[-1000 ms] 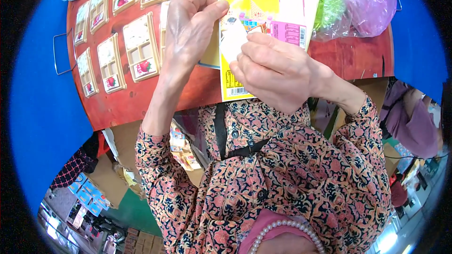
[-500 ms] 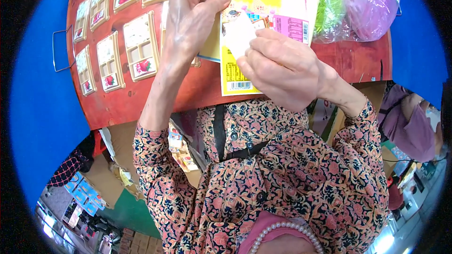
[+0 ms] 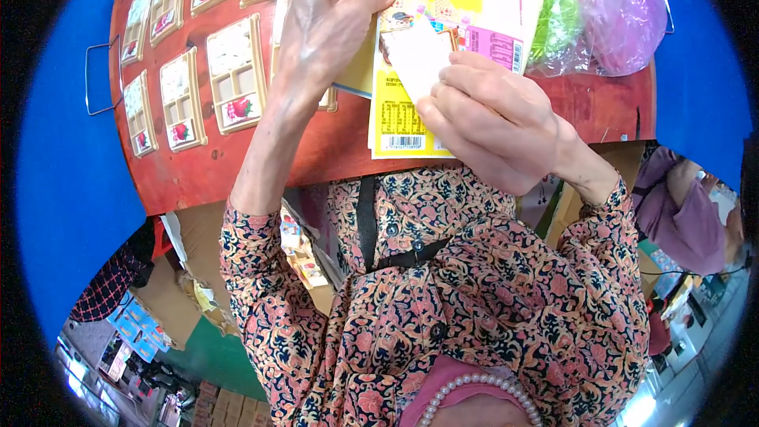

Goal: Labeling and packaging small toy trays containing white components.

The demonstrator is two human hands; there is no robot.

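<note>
A stack of yellow printed sheets with pictures and barcodes lies at the near edge of the red table. My left hand is closed in a pinch, thumb and forefinger at the top sheet's upper left edge. My right hand is closed on a white paper flap, which slants across the sheet and covers part of its print. Whether the flap is the sheet's folded-back side or a separate piece, I cannot tell. The curled fingers hide its lower right end.
Beige compartment trays with strawberry pictures stand in rows on the red table at left. Clear plastic bags, one with green strips and one purple, lie at the far right. A cardboard box sits below the table edge.
My right hand has moved slightly right and down, drawing the white flap with it. More of the yellow print beside the flap shows. My left hand stays at the sheet's edge.
</note>
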